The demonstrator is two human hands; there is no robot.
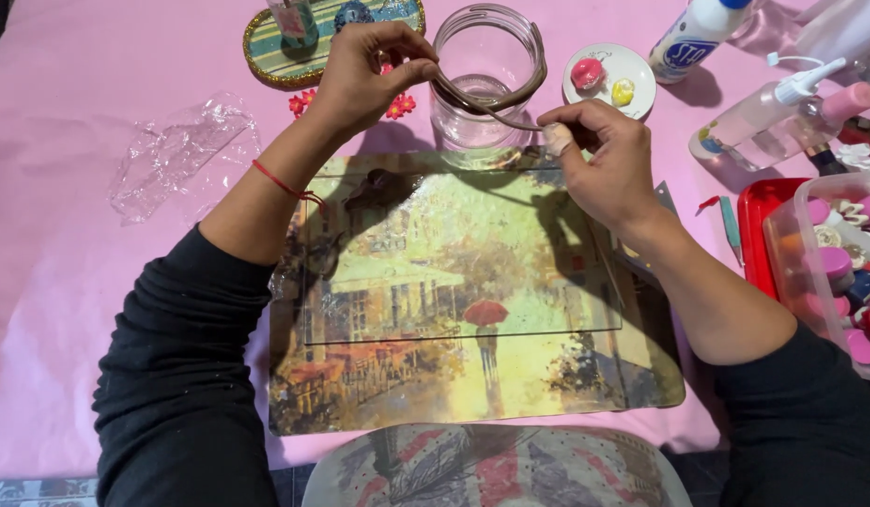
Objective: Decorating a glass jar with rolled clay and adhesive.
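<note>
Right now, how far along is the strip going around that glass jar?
Done: the brown strip already curves around the glass jar rim's right side. In hand: left hand and right hand each pinch an end. Left: the jar's left side is still bare.

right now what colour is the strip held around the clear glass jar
Brown strip, clearest in the head view.

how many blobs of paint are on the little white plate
2: a pink blob on the left of the white plate and a yellow blob right of it, nearer the right hand.
</note>
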